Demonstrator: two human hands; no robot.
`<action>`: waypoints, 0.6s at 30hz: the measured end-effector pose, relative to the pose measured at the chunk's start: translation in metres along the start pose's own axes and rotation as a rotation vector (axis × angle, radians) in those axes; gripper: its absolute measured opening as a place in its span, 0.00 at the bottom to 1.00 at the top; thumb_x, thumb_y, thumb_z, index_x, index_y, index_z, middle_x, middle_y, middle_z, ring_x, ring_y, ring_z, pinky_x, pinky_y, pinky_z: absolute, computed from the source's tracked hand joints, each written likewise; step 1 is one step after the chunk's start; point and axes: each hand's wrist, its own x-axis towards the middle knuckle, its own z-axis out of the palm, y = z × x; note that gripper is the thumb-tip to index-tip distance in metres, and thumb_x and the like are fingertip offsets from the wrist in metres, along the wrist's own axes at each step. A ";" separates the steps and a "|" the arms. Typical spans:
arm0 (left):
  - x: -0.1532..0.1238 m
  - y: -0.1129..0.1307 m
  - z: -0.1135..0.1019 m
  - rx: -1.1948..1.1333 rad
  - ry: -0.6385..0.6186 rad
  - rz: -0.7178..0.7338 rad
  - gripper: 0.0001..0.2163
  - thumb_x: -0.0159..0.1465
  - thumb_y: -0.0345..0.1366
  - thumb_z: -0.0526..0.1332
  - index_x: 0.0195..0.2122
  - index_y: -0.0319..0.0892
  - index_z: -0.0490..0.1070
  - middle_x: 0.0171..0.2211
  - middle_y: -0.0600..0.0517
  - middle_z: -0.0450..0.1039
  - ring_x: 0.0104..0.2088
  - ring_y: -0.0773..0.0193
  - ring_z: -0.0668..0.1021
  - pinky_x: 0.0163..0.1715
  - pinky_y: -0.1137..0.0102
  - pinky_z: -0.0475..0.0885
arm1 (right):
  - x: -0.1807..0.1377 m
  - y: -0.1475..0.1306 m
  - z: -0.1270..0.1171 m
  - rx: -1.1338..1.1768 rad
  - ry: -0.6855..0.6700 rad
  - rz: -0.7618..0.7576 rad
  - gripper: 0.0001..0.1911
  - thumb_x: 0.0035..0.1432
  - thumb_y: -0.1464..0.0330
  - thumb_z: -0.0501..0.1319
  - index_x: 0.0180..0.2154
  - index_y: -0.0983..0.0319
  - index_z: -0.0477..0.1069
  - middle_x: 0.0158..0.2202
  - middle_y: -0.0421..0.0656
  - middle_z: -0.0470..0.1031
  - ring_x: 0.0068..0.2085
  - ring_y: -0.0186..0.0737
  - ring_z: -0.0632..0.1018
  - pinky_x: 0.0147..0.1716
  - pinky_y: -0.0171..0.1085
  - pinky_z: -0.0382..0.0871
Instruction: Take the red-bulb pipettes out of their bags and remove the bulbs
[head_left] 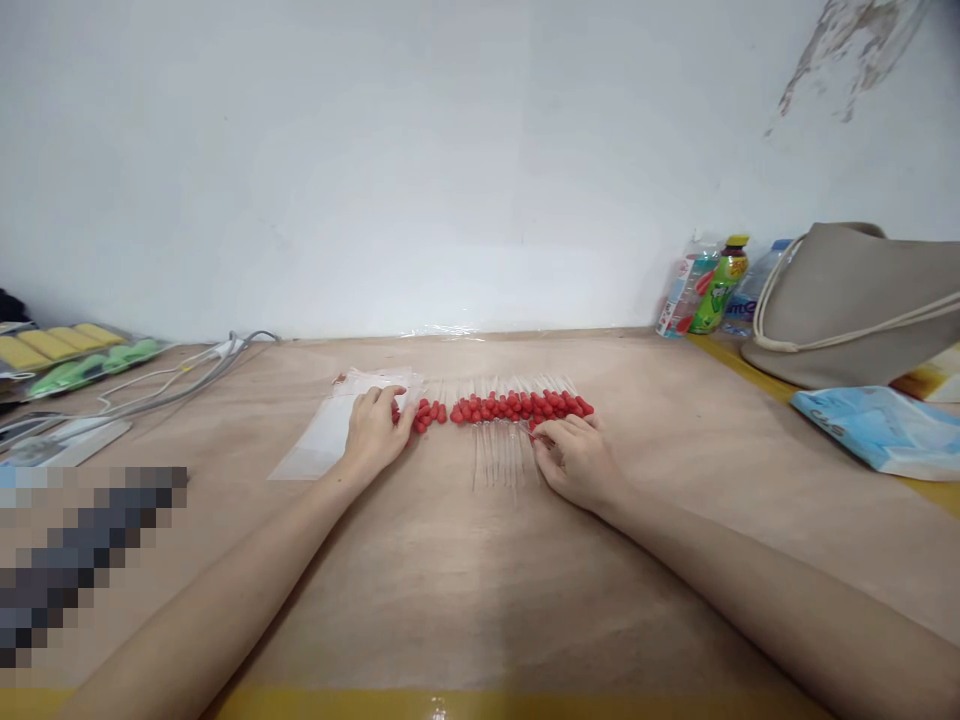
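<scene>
A row of several clear glass droppers with red rubber bulbs (517, 407) lies across the middle of the brown table (465, 590). My left hand (373, 432) rests at the row's left end, fingers curled on a clear plastic bag (330, 432) and touching the leftmost red bulbs. My right hand (576, 460) sits at the row's right end, thumb and fingers pinched on one dropper's glass stem (534, 435). More clear stems (495, 462) lie between my hands.
At the far right stand drink bottles (712, 285), a beige bag (855, 300) and a blue packet (881, 425). Cables (187, 380), yellow and green items (67, 355) and a pixelated patch (75, 560) are on the left. A white wall stands behind.
</scene>
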 end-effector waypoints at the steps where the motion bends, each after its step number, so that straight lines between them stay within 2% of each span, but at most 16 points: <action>1: -0.002 0.009 -0.003 0.006 0.003 0.024 0.13 0.61 0.45 0.54 0.38 0.41 0.68 0.28 0.50 0.65 0.33 0.56 0.70 0.37 0.59 0.64 | 0.000 0.000 0.001 -0.005 -0.003 -0.012 0.07 0.54 0.71 0.54 0.28 0.61 0.70 0.22 0.39 0.73 0.27 0.34 0.70 0.34 0.38 0.53; 2: -0.006 0.021 -0.006 0.004 -0.008 0.059 0.12 0.61 0.45 0.54 0.37 0.42 0.68 0.30 0.49 0.66 0.35 0.56 0.70 0.39 0.58 0.63 | -0.001 0.000 0.001 -0.011 -0.013 -0.023 0.08 0.54 0.71 0.54 0.28 0.61 0.70 0.23 0.39 0.74 0.27 0.34 0.70 0.34 0.38 0.53; 4: -0.015 0.047 -0.011 -0.036 -0.107 0.187 0.12 0.58 0.47 0.57 0.36 0.45 0.69 0.33 0.51 0.69 0.37 0.57 0.70 0.40 0.60 0.63 | -0.001 0.001 0.002 -0.021 -0.043 -0.047 0.08 0.55 0.69 0.55 0.29 0.61 0.71 0.24 0.40 0.75 0.29 0.35 0.70 0.35 0.39 0.53; 6: -0.024 0.072 -0.014 -0.118 -0.249 0.341 0.20 0.54 0.51 0.60 0.42 0.44 0.68 0.41 0.48 0.68 0.43 0.54 0.68 0.44 0.57 0.61 | -0.001 0.001 0.001 -0.029 -0.082 -0.070 0.09 0.56 0.65 0.56 0.31 0.60 0.72 0.26 0.40 0.75 0.30 0.36 0.70 0.35 0.39 0.53; 8: -0.032 0.090 -0.012 -0.178 -0.326 0.424 0.28 0.49 0.55 0.61 0.47 0.44 0.65 0.47 0.45 0.65 0.47 0.50 0.66 0.47 0.54 0.58 | -0.002 0.001 -0.001 -0.027 -0.126 -0.094 0.11 0.55 0.60 0.56 0.33 0.60 0.73 0.27 0.41 0.74 0.32 0.37 0.69 0.36 0.40 0.53; 10: -0.035 0.100 -0.007 -0.197 -0.360 0.424 0.29 0.50 0.55 0.61 0.49 0.44 0.64 0.49 0.44 0.63 0.49 0.50 0.64 0.49 0.53 0.57 | -0.002 0.000 -0.004 -0.015 -0.162 -0.109 0.15 0.54 0.56 0.56 0.34 0.60 0.74 0.29 0.42 0.74 0.32 0.37 0.69 0.36 0.40 0.53; 13: -0.036 0.103 0.001 -0.190 -0.354 0.365 0.25 0.53 0.53 0.60 0.47 0.44 0.64 0.49 0.44 0.63 0.49 0.50 0.63 0.48 0.53 0.57 | -0.002 -0.001 -0.006 0.011 -0.184 -0.110 0.19 0.54 0.53 0.55 0.35 0.60 0.74 0.31 0.44 0.73 0.34 0.38 0.68 0.37 0.41 0.54; 18: -0.030 0.102 0.005 -0.166 -0.279 0.288 0.22 0.54 0.51 0.59 0.45 0.43 0.65 0.48 0.45 0.64 0.49 0.51 0.63 0.47 0.56 0.58 | -0.003 0.001 -0.006 0.026 -0.154 -0.057 0.17 0.56 0.55 0.55 0.34 0.60 0.74 0.32 0.43 0.72 0.34 0.37 0.69 0.38 0.40 0.54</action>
